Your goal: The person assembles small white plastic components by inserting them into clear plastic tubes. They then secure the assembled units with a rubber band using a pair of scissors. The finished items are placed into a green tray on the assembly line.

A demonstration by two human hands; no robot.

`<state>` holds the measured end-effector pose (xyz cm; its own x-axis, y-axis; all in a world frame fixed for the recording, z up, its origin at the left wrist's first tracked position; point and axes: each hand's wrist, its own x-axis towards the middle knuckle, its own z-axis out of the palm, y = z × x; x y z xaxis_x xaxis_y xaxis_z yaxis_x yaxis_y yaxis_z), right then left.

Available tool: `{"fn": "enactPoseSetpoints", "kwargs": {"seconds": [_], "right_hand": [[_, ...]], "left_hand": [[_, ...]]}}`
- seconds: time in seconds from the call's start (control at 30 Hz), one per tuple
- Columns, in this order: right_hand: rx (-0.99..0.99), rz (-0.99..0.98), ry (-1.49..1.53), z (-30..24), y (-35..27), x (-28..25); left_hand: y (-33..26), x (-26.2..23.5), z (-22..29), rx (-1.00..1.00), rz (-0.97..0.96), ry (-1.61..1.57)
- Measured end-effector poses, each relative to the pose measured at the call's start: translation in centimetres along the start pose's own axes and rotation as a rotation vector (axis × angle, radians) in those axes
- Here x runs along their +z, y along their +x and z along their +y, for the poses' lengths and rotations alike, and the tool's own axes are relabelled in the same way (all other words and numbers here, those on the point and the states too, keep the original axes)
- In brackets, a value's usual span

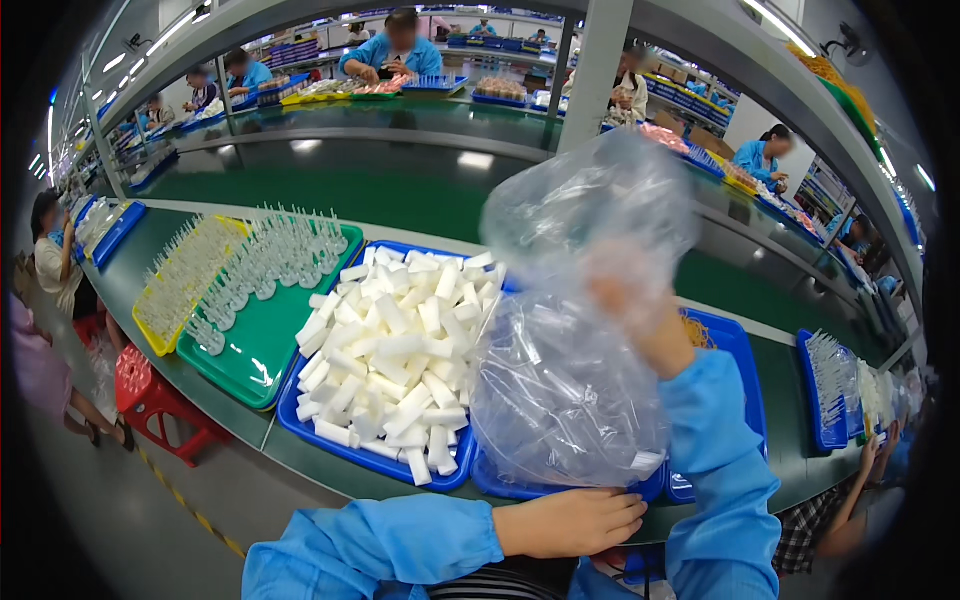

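A large clear plastic bag [560, 390] bulges over a blue tray [510, 487] in front of me. My right hand [635, 290], smeared by motion, grips the bag's gathered upper part and holds it raised above the tray. Only a few small white pieces show in the bag's lower right corner. My left hand [572, 522] lies flat with its fingers stretched to the right, by the near edge of the tray and the bag's bottom. Just left of the bag, a blue tray [290, 415] is heaped with short white foam-like sticks [400, 350].
Farther left, a green tray [250, 370] and a yellow tray [160, 338] hold rows of clear plastic parts. Partly behind my right arm is a blue tray [745, 370] with yellowish bands. A red stool [165, 400] stands on the floor. Several people work at surrounding benches.
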<state>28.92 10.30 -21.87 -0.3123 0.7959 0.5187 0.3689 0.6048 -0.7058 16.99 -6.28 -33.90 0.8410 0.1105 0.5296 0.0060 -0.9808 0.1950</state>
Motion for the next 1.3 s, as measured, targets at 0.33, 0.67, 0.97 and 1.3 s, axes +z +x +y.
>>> {"fn": "enactPoseSetpoints", "kwargs": {"seconds": [0.33, 0.67, 0.97, 1.3], "right_hand": [[-0.125, -0.343, -0.615, -0.6, -1.5, 4.3], [0.124, -0.080, 0.278, 0.4, 0.1, 3.1], [0.237, 0.356, 0.714, -6.3, 4.1, -3.2], [0.201, 0.288, 0.906, -8.7, 5.1, -0.3]], "left_hand": [[2.0, -0.3, -1.0, 0.081, -0.166, 0.288], [1.7, -1.9, -0.9, 0.048, -0.219, 0.279], [1.7, -0.1, -1.1, 0.098, -0.151, 0.190], [2.4, -1.1, -0.9, -0.092, 0.016, -0.328]]}}
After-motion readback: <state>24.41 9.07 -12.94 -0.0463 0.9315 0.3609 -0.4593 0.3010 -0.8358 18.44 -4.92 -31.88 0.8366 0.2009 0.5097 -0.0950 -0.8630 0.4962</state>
